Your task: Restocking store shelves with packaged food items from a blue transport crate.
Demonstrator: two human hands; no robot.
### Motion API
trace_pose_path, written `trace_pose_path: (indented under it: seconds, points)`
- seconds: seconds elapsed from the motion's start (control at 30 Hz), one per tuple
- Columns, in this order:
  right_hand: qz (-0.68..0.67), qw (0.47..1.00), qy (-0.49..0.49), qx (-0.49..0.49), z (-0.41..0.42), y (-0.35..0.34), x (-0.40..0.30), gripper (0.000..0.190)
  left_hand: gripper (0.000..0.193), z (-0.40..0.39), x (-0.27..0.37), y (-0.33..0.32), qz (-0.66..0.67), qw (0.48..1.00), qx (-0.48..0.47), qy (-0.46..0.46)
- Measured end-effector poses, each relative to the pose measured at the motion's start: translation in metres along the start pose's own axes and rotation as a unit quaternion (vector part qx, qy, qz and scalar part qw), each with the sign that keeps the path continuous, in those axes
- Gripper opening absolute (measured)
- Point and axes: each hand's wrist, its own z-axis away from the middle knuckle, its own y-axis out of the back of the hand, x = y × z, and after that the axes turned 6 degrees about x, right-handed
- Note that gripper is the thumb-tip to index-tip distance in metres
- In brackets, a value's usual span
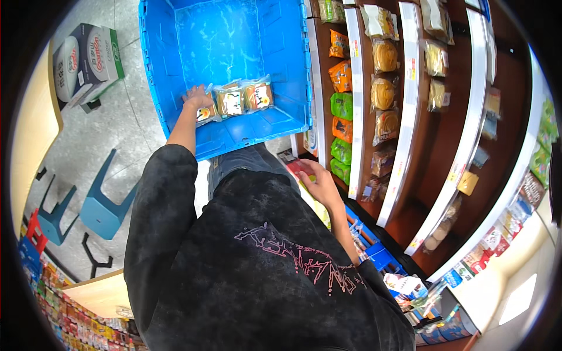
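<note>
Before me stands a blue plastic crate (219, 39). Several clear-wrapped packs of brown bread or cake lie in a row along its near side. My left hand (197, 97) reaches into the crate and touches the leftmost pack (205, 115); its fingertips are partly hidden, so I cannot see whether it grips. Beside it are the middle pack (230, 102) and the right pack (259, 95). My right hand (318, 182) hangs by my right side with its fingers apart, holding nothing. Below it is a red and yellow package (303, 169), partly covered by the hand.
Shelving on the right carries orange packets (340, 75), green packets (341, 106) and round wrapped breads (385, 56), behind white shelf edges (406, 66). To the left are a printed carton (90, 61), a blue stool (103, 215) and a wooden table edge (37, 118).
</note>
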Motion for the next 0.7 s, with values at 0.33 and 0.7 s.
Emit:
trace_pose_path:
  seconds: [0.33, 0.7]
  points:
    - [0.115, 0.993, -0.040, -0.006, -0.029, -0.005, -0.039, 0.037, 0.070, -0.004, -0.011, 0.012, 0.018, 0.995, -0.092, -0.021]
    - [0.087, 0.993, -0.072, 0.026, -0.012, -0.014, -0.030, 0.037, 0.112, -0.041, -0.008, 0.023, 0.046, 0.986, -0.155, -0.050]
